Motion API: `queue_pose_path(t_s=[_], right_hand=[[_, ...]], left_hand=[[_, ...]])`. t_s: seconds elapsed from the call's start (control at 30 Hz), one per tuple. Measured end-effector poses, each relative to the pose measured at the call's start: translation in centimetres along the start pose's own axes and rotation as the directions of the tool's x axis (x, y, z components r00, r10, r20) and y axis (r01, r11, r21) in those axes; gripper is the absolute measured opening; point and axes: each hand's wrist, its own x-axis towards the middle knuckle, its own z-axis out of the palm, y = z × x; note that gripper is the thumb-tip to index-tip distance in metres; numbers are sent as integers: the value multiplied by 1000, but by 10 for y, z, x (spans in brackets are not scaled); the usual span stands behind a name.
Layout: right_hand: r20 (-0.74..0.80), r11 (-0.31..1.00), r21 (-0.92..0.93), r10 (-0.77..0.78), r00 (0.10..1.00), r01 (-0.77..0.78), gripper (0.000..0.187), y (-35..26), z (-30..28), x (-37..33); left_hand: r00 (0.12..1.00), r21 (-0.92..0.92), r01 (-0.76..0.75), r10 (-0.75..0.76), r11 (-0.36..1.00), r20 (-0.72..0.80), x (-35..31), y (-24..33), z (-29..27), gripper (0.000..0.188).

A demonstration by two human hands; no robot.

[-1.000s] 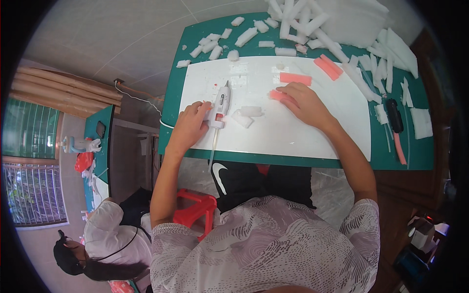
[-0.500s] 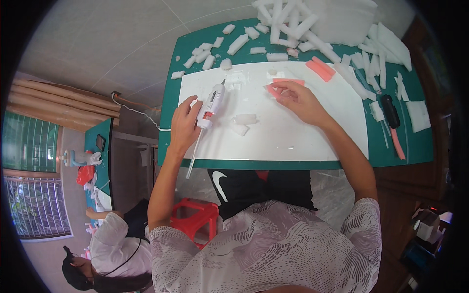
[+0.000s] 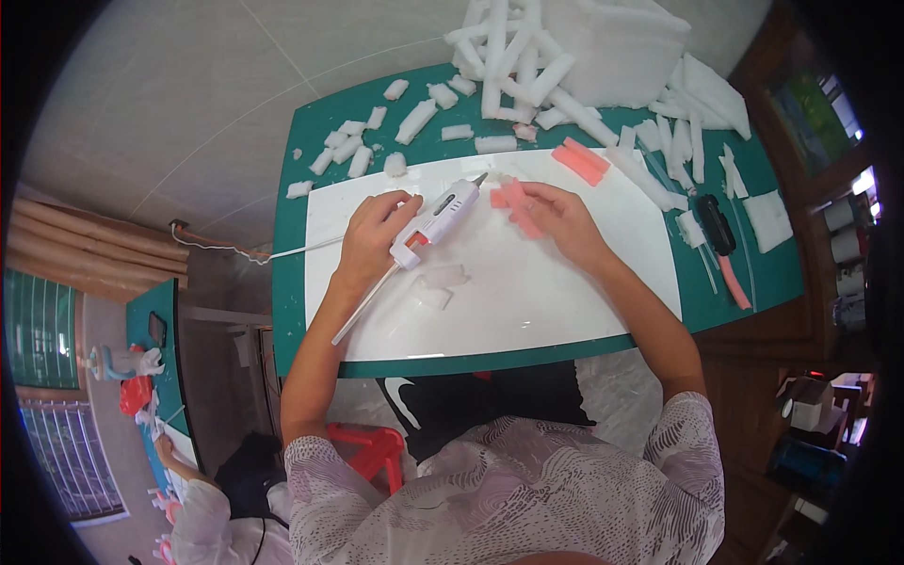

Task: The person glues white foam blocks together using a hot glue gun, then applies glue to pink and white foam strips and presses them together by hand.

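Right hand (image 3: 565, 222) pinches pink foam (image 3: 519, 209) on its left.

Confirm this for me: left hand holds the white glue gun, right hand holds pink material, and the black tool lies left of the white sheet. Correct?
Not quite: the black tool lies right of the white sheet, as the head view shows. The rest stands: the left hand holds the white glue gun and the right hand holds pink material.
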Motion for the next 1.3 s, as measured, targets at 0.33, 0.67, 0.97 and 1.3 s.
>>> queue_pose_path(t_s=[0.33, 0.67, 0.97, 1.3], right_hand=[[64, 988, -19, 152, 986, -151, 34, -2, -4, 6], [39, 988, -136, 72, 997, -66, 31, 9, -4, 7], [48, 988, -98, 125, 991, -120, 32, 9, -4, 8], [79, 992, -83, 104, 991, -97, 32, 14, -6, 8]], left_hand=[[998, -69, -58, 56, 996, -24, 2, 1, 4, 48], [996, -90, 3, 4, 996, 84, -2, -3, 4, 48], [995, -46, -33, 37, 998, 93, -4, -4, 6, 49], [991, -39, -38, 43, 998, 125, -3, -2, 5, 48]])
